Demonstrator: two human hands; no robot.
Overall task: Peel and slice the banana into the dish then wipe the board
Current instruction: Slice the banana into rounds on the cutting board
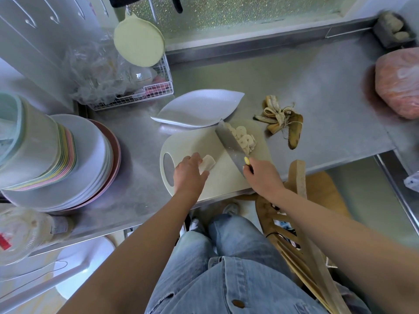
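Left hand (188, 172) pinches the banana stub (208, 163), right hand (260, 175) grips the knife (229, 141) — slices (243, 135) on the board (199, 143), beside the dish (197, 107).

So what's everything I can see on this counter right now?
cutting board: one, cream, counter's front edge
banana stub: one, pale, on the board
banana slices: small pile, pale, on the board right of the blade
knife: one, steel, across the board
dish: one, white, behind the board
banana peel: one, yellow-brown, right of the board
plates: one stack, white over pink, left
wire basket: one, white, back left
bag: one, pink, far right
left hand: fingers hold the banana stub
right hand: fingers grip the knife
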